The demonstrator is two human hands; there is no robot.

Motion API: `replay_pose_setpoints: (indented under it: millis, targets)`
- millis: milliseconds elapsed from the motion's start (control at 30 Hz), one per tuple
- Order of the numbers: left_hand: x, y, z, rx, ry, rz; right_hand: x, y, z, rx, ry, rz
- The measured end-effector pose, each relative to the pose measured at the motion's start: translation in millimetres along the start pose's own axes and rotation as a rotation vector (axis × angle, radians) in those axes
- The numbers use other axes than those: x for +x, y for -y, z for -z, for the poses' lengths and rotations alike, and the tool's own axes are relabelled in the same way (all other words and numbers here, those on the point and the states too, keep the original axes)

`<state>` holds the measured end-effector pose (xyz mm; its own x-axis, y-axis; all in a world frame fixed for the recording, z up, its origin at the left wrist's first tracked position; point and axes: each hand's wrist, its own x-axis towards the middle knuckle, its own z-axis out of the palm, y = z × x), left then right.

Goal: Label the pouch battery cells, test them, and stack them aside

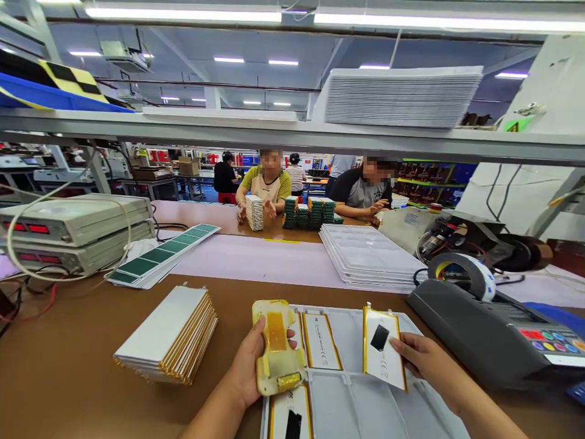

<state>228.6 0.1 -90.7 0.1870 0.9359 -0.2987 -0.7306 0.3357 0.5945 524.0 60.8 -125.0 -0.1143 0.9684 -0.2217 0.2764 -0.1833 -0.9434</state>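
My left hand point(249, 366) is wrapped round a yellowish plastic fixture point(278, 347) with amber tape on it, held over the left part of a white compartment tray point(338, 396). My right hand point(423, 360) pinches the right edge of a flat white battery cell point(382, 347) with orange edges and a black patch, tilted above the tray. Another cell point(322, 341) lies in an upper compartment. One more, with a black patch, lies at the lower left point(289, 414). Part of a further cell shows behind the fixture.
A stack of cells point(167, 326) stands left of the tray. Beyond are green-panelled strips point(167, 253), stacked white trays point(365, 253) and instruments point(68, 231). A grey tape dispenser point(479, 335) is at right. Two people sit across the table, under an overhead shelf point(292, 134).
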Motion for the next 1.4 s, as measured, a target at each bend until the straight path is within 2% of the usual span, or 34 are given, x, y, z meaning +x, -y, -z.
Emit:
replay_pose_setpoints:
  millis: [133, 267, 467, 533, 633, 733, 833, 900, 967, 1167, 1400]
  targets:
    - [0, 1, 4.8, 0.019, 0.033, 0.040, -6, 8, -13, -0.012, 0.075, 0.010]
    - [0, 3, 7.2, 0.010, 0.082, 0.046, -17, 28, -32, -0.039, 0.108, 0.049]
    - [2, 5, 4.2, -0.053, 0.216, 0.036, -28, 81, -88, -0.088, 0.303, 0.206]
    - [3, 5, 3.2, -0.051, 0.234, 0.032, -26, 95, -110, -0.123, 0.321, 0.269]
    - [3, 3, 3.8, -0.021, 0.176, 0.024, -21, 108, -135, -0.306, 0.272, 0.335]
    - [3, 0, 5.6, -0.025, 0.161, 0.033, -24, 117, -146, -0.612, 0.230, 0.352]
    - [2, -3, 5.9, -0.083, 0.200, 0.034, -36, 122, -141, -0.927, 0.088, 0.379]
    - [0, -5, 5.3, -0.122, 0.206, 0.019, -44, 122, -131, -1.096, -0.039, 0.405]
    - [0, -7, 5.3, -0.139, 0.190, -0.007, -50, 117, -118, -1.205, -0.106, 0.406]
    - [2, -11, 8.9, -0.138, 0.143, -0.136, -55, 87, -90, -1.322, -0.014, 0.281]
    - [4, -7, 8.3, -0.104, 0.152, -0.110, -13, 68, -73, -1.366, -0.097, 0.230]
